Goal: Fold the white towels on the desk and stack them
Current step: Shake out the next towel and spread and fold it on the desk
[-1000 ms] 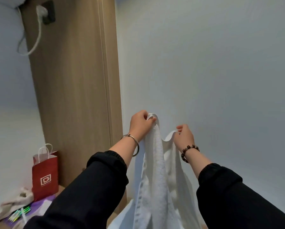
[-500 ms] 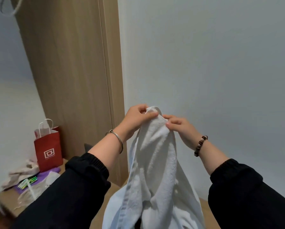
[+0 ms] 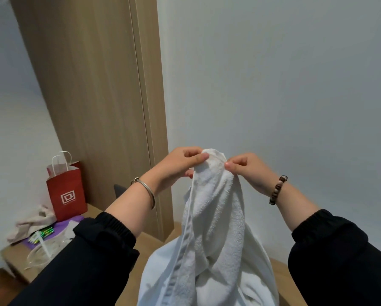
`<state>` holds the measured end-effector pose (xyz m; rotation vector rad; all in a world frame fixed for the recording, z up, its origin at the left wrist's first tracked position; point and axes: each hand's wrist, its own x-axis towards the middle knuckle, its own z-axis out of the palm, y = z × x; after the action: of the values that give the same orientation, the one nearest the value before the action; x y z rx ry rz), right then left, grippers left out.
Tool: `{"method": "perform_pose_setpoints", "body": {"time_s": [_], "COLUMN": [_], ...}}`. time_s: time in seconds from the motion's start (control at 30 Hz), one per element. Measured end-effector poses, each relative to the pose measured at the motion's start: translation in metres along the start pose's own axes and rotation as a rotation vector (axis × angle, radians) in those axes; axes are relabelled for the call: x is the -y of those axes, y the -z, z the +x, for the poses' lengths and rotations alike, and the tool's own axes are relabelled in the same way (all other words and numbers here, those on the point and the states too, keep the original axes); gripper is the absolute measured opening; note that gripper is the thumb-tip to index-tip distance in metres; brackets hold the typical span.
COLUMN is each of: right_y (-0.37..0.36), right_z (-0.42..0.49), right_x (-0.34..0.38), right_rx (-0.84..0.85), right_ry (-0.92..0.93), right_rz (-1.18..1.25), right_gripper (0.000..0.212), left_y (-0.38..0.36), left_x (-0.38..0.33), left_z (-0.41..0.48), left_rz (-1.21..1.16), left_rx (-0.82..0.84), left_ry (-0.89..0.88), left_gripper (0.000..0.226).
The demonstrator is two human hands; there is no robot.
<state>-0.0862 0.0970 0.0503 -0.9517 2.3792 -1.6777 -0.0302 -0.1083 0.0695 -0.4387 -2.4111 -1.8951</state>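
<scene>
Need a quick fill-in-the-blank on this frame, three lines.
1. The left hand and right hand pinch the top of the ___ terry towel.
2. The thin silver bangle is on the ___ wrist.
3. The paper gift bag with white handles is ___.
Missing: white; left; red.

arms raised, left hand [image 3: 178, 162] and right hand [image 3: 248, 170] close together, each pinching the towel [image 3: 216, 208].

Black elastic-cuffed sleeves [image 3: 101, 246], silver bangle [image 3: 148, 191] on left wrist, brown beaded bracelet [image 3: 277, 192] on right
</scene>
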Motion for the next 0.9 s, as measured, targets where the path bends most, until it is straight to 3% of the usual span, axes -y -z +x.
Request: {"method": "perform_pose_setpoints", "body": {"time_s": [0.17,0.3,0.4,0.5,0.63,0.73,0.8,0.9], "right_y": [0.004,0.005,0.006,0.009,0.014,0.025,0.035,0.040], "right_z": [-0.007,-0.012,-0.015,-0.016,-0.006,0.013,0.026,0.040], "right_x": [0.004,0.007,0.008,0.011,0.023,0.049,0.076,0.107], "right_rx": [-0.051,-0.038,-0.071,-0.194,-0.430,-0.598,-0.691,-0.798], "right_ry": [0.017,-0.008,0.005,0.067,0.143,0.191,0.264,0.390], "right_rz": [-0.148,-0.190,-0.186,-0.115,-0.006,0.098,0.131,0.129], "right_gripper": [0.040,0.043,0.041,0.039,0.036,0.044,0.037,0.037], "left_y": [-0.013,-0.022,-0.026,-0.019,-0.009,0.006,0.019,0.024], "left_x": [0.009,0.009,0.009,0.002,-0.016,-0.051,-0.087,-0.123], "left_z": [0.003,0.004,0.007,0.012,0.021,0.037,0.050,0.068], "left_rz": [-0.252,-0.172,-0.156,-0.194,0.027,0.119,0.091,0.011], "left_rx": [0.004,-0.031,-0.147,-0.328,-0.556,-0.725,-0.838,-0.849], "left_ry": [0.074,0.068,0.033,0.007,-0.121,-0.244,-0.295,-0.353], "left_gripper": [0.045,0.024,0.016,0.022,0.022,0.018,0.015,0.018]}}
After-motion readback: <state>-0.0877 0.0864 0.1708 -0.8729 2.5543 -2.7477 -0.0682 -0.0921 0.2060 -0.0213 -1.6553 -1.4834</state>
